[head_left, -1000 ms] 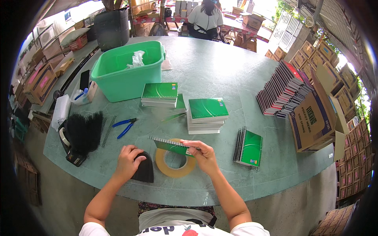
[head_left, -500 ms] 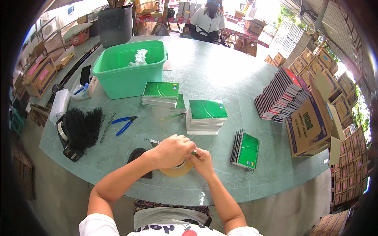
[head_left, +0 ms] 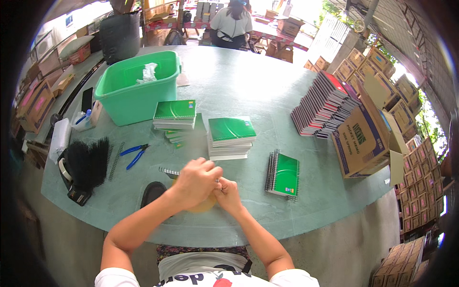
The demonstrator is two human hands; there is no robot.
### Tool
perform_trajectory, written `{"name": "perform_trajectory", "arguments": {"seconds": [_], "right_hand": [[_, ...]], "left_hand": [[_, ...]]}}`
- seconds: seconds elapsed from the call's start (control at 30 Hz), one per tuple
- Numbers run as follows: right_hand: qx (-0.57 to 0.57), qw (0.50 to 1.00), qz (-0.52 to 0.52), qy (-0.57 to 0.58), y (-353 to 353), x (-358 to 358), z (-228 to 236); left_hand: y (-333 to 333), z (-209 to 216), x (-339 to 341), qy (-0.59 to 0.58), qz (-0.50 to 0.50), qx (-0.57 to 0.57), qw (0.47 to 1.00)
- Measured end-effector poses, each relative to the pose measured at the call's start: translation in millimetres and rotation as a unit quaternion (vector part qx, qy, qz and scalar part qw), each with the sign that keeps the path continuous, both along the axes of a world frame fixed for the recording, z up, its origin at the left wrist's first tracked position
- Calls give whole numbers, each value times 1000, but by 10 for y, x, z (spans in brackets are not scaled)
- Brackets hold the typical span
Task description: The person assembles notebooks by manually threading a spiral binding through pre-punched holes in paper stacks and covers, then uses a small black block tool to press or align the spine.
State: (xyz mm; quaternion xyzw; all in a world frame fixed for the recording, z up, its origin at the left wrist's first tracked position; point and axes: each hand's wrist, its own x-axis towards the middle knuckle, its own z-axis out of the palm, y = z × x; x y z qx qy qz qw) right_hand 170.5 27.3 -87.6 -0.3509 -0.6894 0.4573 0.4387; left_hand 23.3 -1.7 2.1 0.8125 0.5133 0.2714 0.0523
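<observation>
Head view: a notebook (head_left: 170, 175), mostly hidden, runs left to right above the bench (head_left: 315, 191), dipping rightward, coil (head_left: 167, 171) uppermost; the left hand (head_left: 196, 182) covers its middle, grip hidden; the right hand (head_left: 228, 195) clamps its right end; farther right, a carton (head_left: 351, 155) bears dark lettering.

Set over a grey floor (head_left: 318, 232), around a greenish worktop (head_left: 267, 107). Backed by a red-covered table (head_left: 276, 35) and pale slatted gate (head_left: 330, 39). Glaring with daylight under a sloping roof (head_left: 415, 43).
</observation>
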Motion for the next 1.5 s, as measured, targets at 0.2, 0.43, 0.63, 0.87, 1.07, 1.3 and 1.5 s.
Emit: {"name": "perform_trajectory", "arguments": {"seconds": [0.2,0.43,0.63,0.87,1.07,1.3,1.5], "right_hand": [[-193,960,-116,167,-157,368,123],[-130,964,-137,185,88,920,600],[117,866,-365,-321,591,2059,-34],[-82,938,-312,-130,649,2105,-52],[293,687,-402,-530,637,1444,423],[443,776,34,-448,1081,112,801],[287,783,194,-516,1420,-213,972]], "left_hand": [[-164,-50,-111,3,108,-167,980],[-345,-12,495,-95,-123,25,987],[-279,-181,277,-110,-104,4,988],[-344,-391,190,-121,-103,-49,986],[-415,-497,74,-106,-93,-29,990],[-523,-415,-8,-87,-101,-27,991],[-754,-547,-385,-121,-42,-89,988]]}}
